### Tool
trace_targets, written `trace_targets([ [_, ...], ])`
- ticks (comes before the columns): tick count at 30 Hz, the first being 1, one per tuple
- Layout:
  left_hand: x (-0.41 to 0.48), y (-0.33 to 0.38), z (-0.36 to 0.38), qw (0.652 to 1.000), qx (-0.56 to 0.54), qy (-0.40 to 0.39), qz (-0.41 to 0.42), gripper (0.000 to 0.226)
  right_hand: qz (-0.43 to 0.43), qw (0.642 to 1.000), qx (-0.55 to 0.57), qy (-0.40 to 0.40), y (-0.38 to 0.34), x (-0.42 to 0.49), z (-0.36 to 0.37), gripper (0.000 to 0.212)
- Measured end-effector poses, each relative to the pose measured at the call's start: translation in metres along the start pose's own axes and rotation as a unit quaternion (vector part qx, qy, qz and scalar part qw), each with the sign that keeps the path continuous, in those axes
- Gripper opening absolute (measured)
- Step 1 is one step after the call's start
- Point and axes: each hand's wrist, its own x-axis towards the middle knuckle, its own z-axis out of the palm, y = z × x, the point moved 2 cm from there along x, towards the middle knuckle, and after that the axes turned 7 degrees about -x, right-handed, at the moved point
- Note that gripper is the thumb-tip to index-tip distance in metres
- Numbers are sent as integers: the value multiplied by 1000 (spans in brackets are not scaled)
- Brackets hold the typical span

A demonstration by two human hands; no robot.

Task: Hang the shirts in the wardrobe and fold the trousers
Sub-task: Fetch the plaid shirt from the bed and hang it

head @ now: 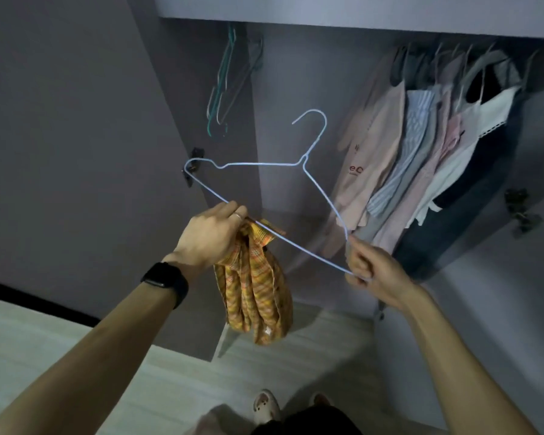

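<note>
A pale blue wire hanger (pixel 266 164) is held up in front of the open wardrobe (pixel 299 67), hook pointing up. My left hand (pixel 212 235) grips the hanger's bottom bar together with a bunched orange-yellow checked shirt (pixel 253 296), which dangles below the hand. My right hand (pixel 371 271) pinches the hanger's right corner. The shirt is not spread over the hanger's shoulders.
Several empty hangers (pixel 230 80) hang at the left end of the wardrobe rail. Several hung garments (pixel 421 158), pink, striped, white and dark, fill the right side. An open wardrobe door (pixel 76 120) stands at left. Pale wooden floor (pixel 76 346) and my slippers (pixel 266 406) are below.
</note>
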Motion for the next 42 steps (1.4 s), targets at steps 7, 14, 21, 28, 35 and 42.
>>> trace_targets([
  [7, -9, 25, 26, 971, 21, 26, 237, 18, -9, 995, -85, 60, -4, 6, 25, 36],
  [14, 9, 31, 51, 995, -22, -59, 74, 16, -34, 929, -215, 299, -67, 31, 7, 43],
  [21, 58, 54, 25, 980, -124, -125, -95, 25, -151, 883, -363, 256, -28, 30, 61, 43],
  [28, 71, 23, 4, 895, -383, -106, -203, 17, -201, 827, -450, 271, -48, 54, 31, 15],
  [35, 49, -62, -1, 958, -112, -150, -218, 21, -110, 811, -325, 474, -93, 38, -66, 23],
  [42, 76, -45, -9, 917, -284, -43, -277, 22, -40, 797, -414, 437, -64, 39, -83, 25],
])
